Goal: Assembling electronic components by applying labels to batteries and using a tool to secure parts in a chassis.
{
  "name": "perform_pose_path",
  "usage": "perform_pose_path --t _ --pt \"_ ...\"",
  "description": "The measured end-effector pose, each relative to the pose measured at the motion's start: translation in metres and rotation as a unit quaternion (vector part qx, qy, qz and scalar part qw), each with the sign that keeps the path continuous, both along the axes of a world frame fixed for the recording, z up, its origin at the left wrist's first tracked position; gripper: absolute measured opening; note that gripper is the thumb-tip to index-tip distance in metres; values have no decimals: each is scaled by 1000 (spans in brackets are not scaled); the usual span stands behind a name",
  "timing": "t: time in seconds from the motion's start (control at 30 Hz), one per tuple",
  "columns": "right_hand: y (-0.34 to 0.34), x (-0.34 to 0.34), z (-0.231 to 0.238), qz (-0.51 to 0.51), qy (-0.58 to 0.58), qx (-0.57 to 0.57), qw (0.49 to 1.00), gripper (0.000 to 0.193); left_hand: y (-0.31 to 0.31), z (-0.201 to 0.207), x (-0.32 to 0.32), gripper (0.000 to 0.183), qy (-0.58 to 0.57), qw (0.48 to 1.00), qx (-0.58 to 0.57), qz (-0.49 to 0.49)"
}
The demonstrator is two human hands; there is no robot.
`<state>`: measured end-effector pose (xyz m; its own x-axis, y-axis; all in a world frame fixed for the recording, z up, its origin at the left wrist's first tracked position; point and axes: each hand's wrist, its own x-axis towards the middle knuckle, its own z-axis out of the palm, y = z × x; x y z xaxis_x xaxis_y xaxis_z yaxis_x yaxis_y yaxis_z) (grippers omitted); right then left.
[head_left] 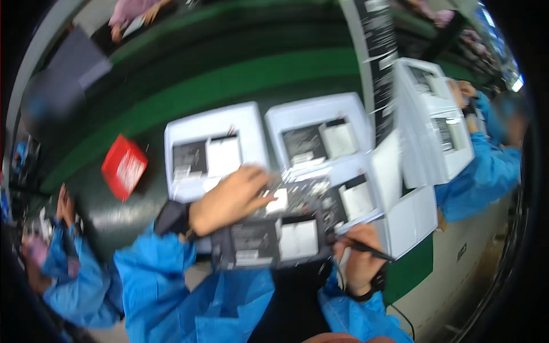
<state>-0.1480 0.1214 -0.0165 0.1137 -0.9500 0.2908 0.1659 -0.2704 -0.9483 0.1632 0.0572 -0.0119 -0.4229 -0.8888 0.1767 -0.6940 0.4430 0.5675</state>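
Note:
An opened electronic device (269,243), flat and dark, lies in front of my body. Its circuit board (303,197) shows along the far side, with a black battery block (251,240) and a white panel (299,240) nearer me. My left hand (231,200) is closed at its far left edge, the thumb reaching over the board. At the device's right side, my right hand (360,257) grips a slim dark tool (372,250), whose exact kind blur hides. Both wrists wear dark bands.
White trays (171,143) (274,123) holding similar devices stand beyond my hands. More white trays (409,228) are at the right, beside a post (374,68). A red box-like item (123,167) lies on the dark green bench (108,220). Blue-sleeved co-workers (480,177) (80,280) sit on both sides.

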Motion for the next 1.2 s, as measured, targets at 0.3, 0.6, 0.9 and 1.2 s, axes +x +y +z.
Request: perform_pose_path --t 0.3,0.6,0.9,1.2 --pt "-10 19 -11 63 26 -3 998 24 17 7 -25 13 39 996 -19 82" --pt "-13 21 -18 29 115 -50 992 28 11 11 -28 11 12 996 -22 88" --pt "-19 24 -17 38 133 -21 990 26 3 9 -28 12 -5 996 -28 82" --pt "-22 21 -19 25 135 -86 987 28 25 11 -18 13 20 993 22 118"
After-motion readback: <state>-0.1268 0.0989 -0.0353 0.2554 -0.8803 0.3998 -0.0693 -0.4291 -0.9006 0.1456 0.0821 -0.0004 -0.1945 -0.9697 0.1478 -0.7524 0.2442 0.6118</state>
